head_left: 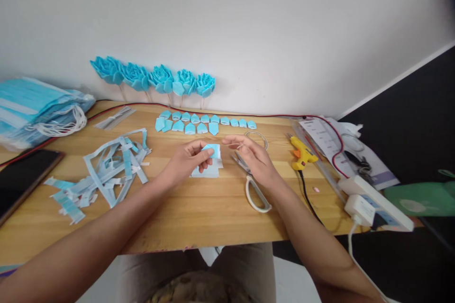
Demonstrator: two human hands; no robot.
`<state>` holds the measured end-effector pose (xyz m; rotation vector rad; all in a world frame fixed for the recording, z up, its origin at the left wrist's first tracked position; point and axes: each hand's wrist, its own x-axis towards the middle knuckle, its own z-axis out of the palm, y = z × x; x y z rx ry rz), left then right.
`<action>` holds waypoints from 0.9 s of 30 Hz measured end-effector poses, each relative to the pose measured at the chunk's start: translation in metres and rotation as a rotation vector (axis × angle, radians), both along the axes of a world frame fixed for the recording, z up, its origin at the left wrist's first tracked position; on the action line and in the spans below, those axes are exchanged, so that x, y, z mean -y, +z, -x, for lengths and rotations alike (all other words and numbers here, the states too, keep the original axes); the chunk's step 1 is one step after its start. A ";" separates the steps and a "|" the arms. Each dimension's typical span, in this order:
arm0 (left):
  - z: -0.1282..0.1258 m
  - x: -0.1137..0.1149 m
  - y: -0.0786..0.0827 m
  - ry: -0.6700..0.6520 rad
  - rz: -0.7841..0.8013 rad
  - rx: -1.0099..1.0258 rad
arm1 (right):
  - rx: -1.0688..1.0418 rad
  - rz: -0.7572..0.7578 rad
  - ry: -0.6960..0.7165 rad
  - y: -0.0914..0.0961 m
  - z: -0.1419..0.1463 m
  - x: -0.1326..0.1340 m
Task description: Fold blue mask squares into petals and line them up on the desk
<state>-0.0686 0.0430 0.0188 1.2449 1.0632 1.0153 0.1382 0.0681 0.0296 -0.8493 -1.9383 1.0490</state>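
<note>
"Pinching the blue piece (215,149) like that, does the left hand (189,157) have it well?"

"I think so. It is at the centre of the frame, gripped between thumb and curled fingers, just over the pale squares (209,172) on the worktop (199,213). Pressing the thumb flat should leave any crease crisp."

"And the right hand (258,160)?"

"Its fingers are closed on a thin piece (233,145), too small for me to name. The two hands are apart; working them closer together would be steadier."

"Anything in the way?"

"The scissors (259,194) lie partly under the right hand, blades towards the upper left. Sliding them aside would free the wrist. The glue gun (303,152), right of centre, may be hot; I can't tell, so mind its nozzle."

"Which containers are there?"

"One clear bag (87,102) at the left edge. Blue masks (28,104) seem to lie in it, and white loops (62,125) rest against it."

"The folded petals (213,128)?"

"Loose in two rows, upper centre, in no container."
</note>
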 end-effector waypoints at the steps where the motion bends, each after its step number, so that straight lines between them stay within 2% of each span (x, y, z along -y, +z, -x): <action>1: 0.000 0.000 0.000 -0.001 -0.009 -0.003 | -0.031 0.071 0.009 0.000 0.001 0.000; 5: 0.000 -0.001 -0.001 0.009 -0.029 -0.027 | -0.123 0.267 0.119 0.001 0.004 0.001; 15: -0.001 -0.001 0.001 0.028 0.003 -0.088 | -0.161 0.370 0.167 -0.006 0.004 0.001; 27: 0.000 -0.001 0.000 0.017 0.007 -0.068 | -0.043 0.276 0.145 0.003 0.003 0.003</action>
